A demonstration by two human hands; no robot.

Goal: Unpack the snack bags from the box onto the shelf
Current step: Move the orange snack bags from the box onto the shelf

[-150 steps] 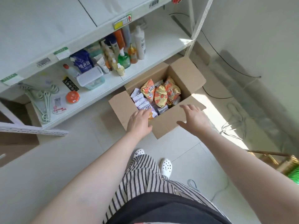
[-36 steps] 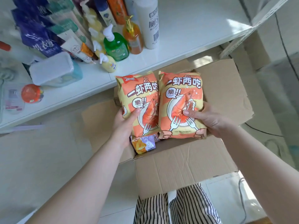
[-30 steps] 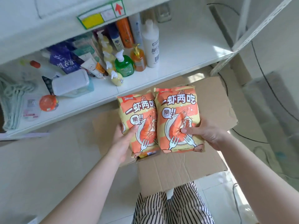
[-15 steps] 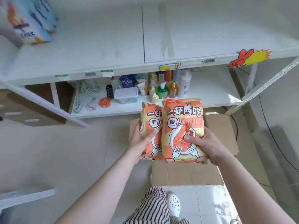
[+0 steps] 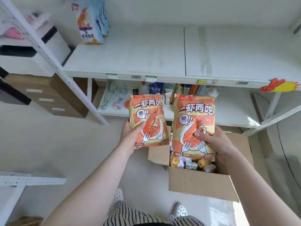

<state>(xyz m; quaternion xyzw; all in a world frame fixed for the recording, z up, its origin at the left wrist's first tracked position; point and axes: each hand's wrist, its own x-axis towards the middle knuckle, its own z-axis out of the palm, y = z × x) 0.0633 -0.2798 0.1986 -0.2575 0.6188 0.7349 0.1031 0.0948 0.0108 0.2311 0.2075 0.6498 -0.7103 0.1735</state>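
My left hand (image 5: 130, 136) grips one orange shrimp-snack bag (image 5: 150, 111) by its lower left edge. My right hand (image 5: 216, 142) grips a second, identical orange bag (image 5: 193, 111) at its lower right. Both bags are upright in the air, a small gap between them, above the open cardboard box (image 5: 200, 183) on the floor. Several small snack packs (image 5: 192, 163) still lie inside the box. The wide white shelf (image 5: 146, 59) is above and behind the bags, with a blue snack bag (image 5: 89, 25) standing at its back left.
The lower shelf (image 5: 228, 111) holds bottles (image 5: 154, 88), hangers (image 5: 110, 98) and toiletries behind the bags. A slanted white shelf post (image 5: 53, 62) runs down at left. A wooden drawer unit (image 5: 48, 97) and a white appliance (image 5: 32, 51) stand left of the shelving.
I have stood up and raised both bags from the box to just below the white shelf. The two bags, held side by side before, have moved apart.
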